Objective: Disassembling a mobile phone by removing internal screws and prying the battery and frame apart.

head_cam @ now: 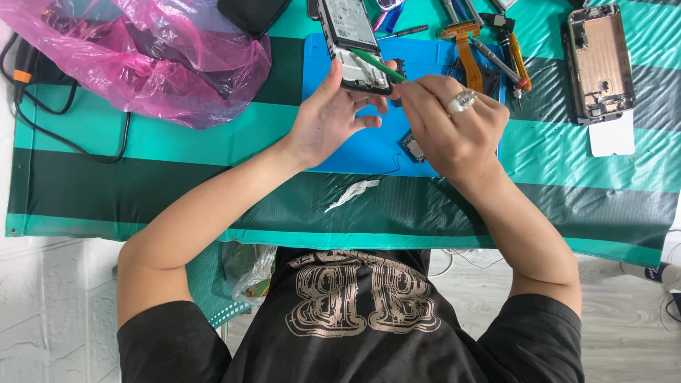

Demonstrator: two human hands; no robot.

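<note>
Holding an opened phone (352, 44) above the far edge of a blue work mat (369, 145), the person's left hand (328, 120) is gripping the phone's lower end between thumb and fingers, its exposed inside facing up. The right hand (454, 124), wearing a silver ring (462, 101), is pinching a thin green tool (378, 65) whose tip is resting on the phone near its lower end. The hands are working close together, almost touching.

A small dark component (412, 147) is lying on the mat just under the right hand. Screwdrivers (496, 60) and orange flex cables (464, 46) are crowding the mat's far right corner, and a second opened phone (599, 64) is sitting near the table's far right edge.

Judging from this, the tool could slip and scratch or puncture parts inside, since the phone is being held in the air without support. The loose component could also be knocked away by the right wrist.
</note>
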